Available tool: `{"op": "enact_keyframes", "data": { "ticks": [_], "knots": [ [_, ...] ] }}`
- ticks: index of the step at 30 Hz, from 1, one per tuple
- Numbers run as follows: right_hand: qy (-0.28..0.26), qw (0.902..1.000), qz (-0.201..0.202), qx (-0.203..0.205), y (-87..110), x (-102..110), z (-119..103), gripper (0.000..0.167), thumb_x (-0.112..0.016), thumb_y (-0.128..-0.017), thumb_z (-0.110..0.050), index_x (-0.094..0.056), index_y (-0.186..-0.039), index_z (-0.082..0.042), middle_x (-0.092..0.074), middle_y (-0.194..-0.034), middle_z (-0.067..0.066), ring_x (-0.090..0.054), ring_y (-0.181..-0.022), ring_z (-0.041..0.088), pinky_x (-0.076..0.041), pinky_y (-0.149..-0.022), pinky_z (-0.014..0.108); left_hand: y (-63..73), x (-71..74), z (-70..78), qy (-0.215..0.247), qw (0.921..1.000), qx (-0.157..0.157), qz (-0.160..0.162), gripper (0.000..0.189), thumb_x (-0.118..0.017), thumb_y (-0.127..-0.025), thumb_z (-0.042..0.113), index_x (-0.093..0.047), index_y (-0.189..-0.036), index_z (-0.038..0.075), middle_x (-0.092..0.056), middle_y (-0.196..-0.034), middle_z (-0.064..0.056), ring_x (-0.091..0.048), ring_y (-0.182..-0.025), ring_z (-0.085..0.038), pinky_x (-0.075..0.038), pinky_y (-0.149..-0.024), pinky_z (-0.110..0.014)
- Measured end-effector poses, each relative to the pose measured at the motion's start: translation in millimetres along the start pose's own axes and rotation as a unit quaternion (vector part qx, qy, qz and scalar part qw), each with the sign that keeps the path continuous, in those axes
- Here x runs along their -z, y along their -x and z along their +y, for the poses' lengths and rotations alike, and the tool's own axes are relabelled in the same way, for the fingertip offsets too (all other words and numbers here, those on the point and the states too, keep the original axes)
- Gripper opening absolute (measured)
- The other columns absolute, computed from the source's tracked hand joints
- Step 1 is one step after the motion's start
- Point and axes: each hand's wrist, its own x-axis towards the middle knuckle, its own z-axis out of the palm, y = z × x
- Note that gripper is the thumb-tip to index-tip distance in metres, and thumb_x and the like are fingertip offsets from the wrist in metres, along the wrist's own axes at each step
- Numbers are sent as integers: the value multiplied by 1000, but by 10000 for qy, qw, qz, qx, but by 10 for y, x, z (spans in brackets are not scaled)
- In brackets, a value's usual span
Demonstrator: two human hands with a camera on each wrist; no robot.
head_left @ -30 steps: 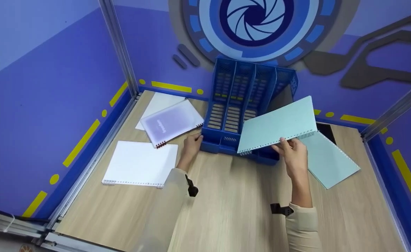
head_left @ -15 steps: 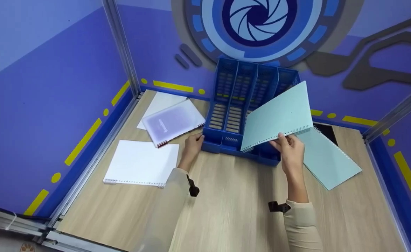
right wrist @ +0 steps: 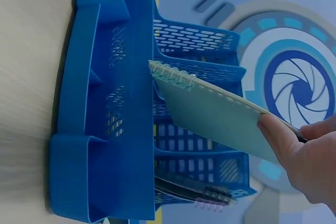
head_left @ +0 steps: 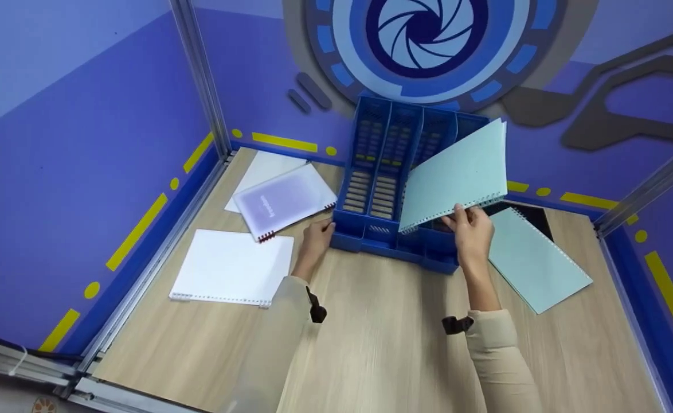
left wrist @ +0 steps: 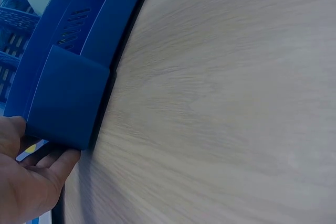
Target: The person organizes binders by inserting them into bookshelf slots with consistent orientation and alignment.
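A blue file rack (head_left: 374, 223) with upright dividers stands at the back of the table. My left hand (head_left: 315, 244) holds its front left corner, with the thumb and fingers (left wrist: 65, 163) against the plastic in the left wrist view. My right hand (head_left: 473, 235) pinches a pale green spiral notebook (head_left: 457, 169) by its coil-bound edge. This notebook hangs tilted over the right-hand slots, its coil corner close by the front wall in the right wrist view. Another pale green spiral notebook (head_left: 537, 258) lies on the table to the right of the rack.
At the left lie a white spiral notebook (head_left: 233, 267), a purple notebook (head_left: 285, 198) and a white sheet or pad (head_left: 256, 169) partly under it. A black flat item (head_left: 528, 218) lies behind the green notebook. Dark coil-bound notebooks (right wrist: 197, 188) stand in the rack's end slot.
My right hand has moved farther back, lifting the green notebook's far end up and swinging it away from the one lying on the table. My left hand stays at the rack's corner.
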Motion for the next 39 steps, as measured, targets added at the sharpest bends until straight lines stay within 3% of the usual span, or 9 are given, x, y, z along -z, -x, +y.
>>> {"op": "enact_keyframes", "data": {
  "ticks": [8, 14, 19, 21, 24, 29, 34, 39],
  "knots": [
    [474, 9987, 140, 136, -155, -52, 20, 28, -52, -106, -14, -46, -86, 5, -54, -96, 25, -72, -104, 32, -57, -84, 24, -7, -1, -11, 79, 9999, -125, -30, 32, -58, -104, 18, -68, -132, 8, -65, -134, -10, -58, -128, -24, -45, -107, -41],
    [1027, 9940, 246, 295, -266, -57, 61, 27, -52, -107, -17, -58, -100, 9, -61, -103, 25, -73, -99, 29, -57, -82, 26, -14, -1, -7, 38, 9998, -204, 16, 31, -58, -103, 17, -70, -130, 8, -66, -131, -10, -60, -125, -24, -46, -105, -41],
    [1424, 9877, 406, 508, -344, -101, 142, 29, -54, -106, -17, -57, -90, 7, -63, -93, 23, -74, -93, 31, -57, -75, 22, -16, 12, -1, -49, 9998, -168, 3, 31, -58, -103, 18, -69, -130, 7, -65, -133, -10, -59, -126, -24, -46, -106, -41],
    [1466, 9869, 396, 552, -368, -132, 185, 30, -55, -106, -16, -56, -87, 6, -63, -91, 25, -74, -92, 33, -57, -72, 21, -16, 19, 4, -61, 9999, -135, -26, 31, -57, -103, 18, -70, -130, 7, -67, -131, -9, -62, -120, -20, -48, -103, -40],
    [1570, 9855, 346, 538, -406, -186, 249, 31, -55, -106, -16, -57, -87, 8, -65, -90, 27, -74, -92, 35, -56, -68, 20, -12, 22, 7, -43, 9998, -152, -101, 30, -56, -104, 17, -71, -128, 8, -72, -117, -7, -62, -95, -16, -50, -87, -34],
    [1669, 9849, 197, 423, -482, -279, 324, 27, -55, -105, -14, -64, -98, 11, -68, -98, 29, -73, -93, 38, -57, -67, 21, -22, 9, -11, 66, 9995, -301, -115, 27, -55, -104, 14, -74, -121, 5, -62, -85, -2, -46, -70, -13, -38, -66, -27],
    [1811, 9831, 187, 196, -552, -361, 372, 24, -54, -105, -13, -67, -106, 8, -70, -105, 27, -74, -94, 35, -53, -62, 16, -31, -3, -21, 75, 9989, -457, -71, 25, -55, -104, 12, -74, -102, -3, -51, -75, 0, -43, -68, -14, -34, -63, -27],
    [2164, 9760, 205, 125, -646, -430, 447, 26, -53, -106, -14, -65, -103, 8, -71, -103, 27, -74, -93, 34, -55, -70, 24, -24, -7, -8, -8, 9989, -476, 48, 23, -56, -103, 11, -76, -103, -1, -62, -85, -3, -47, -73, -14, -38, -67, -27]
  ]
}}
